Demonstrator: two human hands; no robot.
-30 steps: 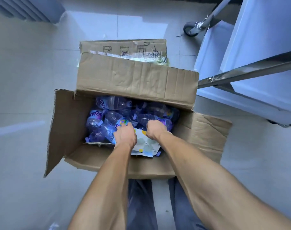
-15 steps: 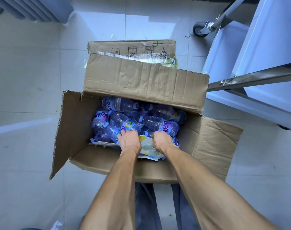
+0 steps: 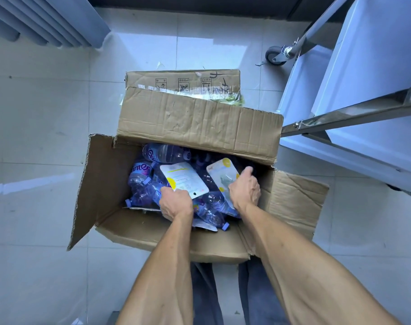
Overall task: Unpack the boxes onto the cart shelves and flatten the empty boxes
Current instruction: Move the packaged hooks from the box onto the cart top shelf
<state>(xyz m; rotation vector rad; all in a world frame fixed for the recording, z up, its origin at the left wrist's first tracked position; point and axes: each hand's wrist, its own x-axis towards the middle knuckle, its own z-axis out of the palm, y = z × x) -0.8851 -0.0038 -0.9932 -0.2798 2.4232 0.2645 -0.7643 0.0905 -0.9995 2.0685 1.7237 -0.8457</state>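
Left hand [image 3: 176,204]: the fingers are curled around the near edge of a white blister card [image 3: 184,182], and they hold it above the bottles. The card is tilted, its far end points to about 11 o'clock from the hand.
Right hand [image 3: 244,190]: the fingers are closed on a second blister card [image 3: 223,177]; the thumb lies at its right edge. This card has yellow spots and a clear bubble. What is inside the bubble I cannot tell.
Two cards: they are side by side, near each other but apart, both inside the mouth of the box.
Water bottles [image 3: 164,153]: many small clear bottles with purple labels and purple caps lie in a heap in the box, under and around the cards. Most of them are at 9 to 12 o'clock from the left hand.
More cards [image 3: 204,225]: one or more white cards lie flat at the near side of the box, partly under the left wrist.
Open cardboard box [image 3: 106,184]: it stands on the floor between the forearms and the far flap. All four flaps are open; the far flap [image 3: 199,123] stands up and hides the back part of the inside.
Second box [image 3: 183,82]: it lies at 12 o'clock, just behind the far flap, with printed symbols and loose tape on it.
Cart [image 3: 354,113]: it stands at 2 o'clock from the box, with metal bars, pale shelves and one caster wheel [image 3: 273,56].
Floor [image 3: 35,113]: light tiles.
Person: dark trousers show between the two forearms at 6 o'clock.
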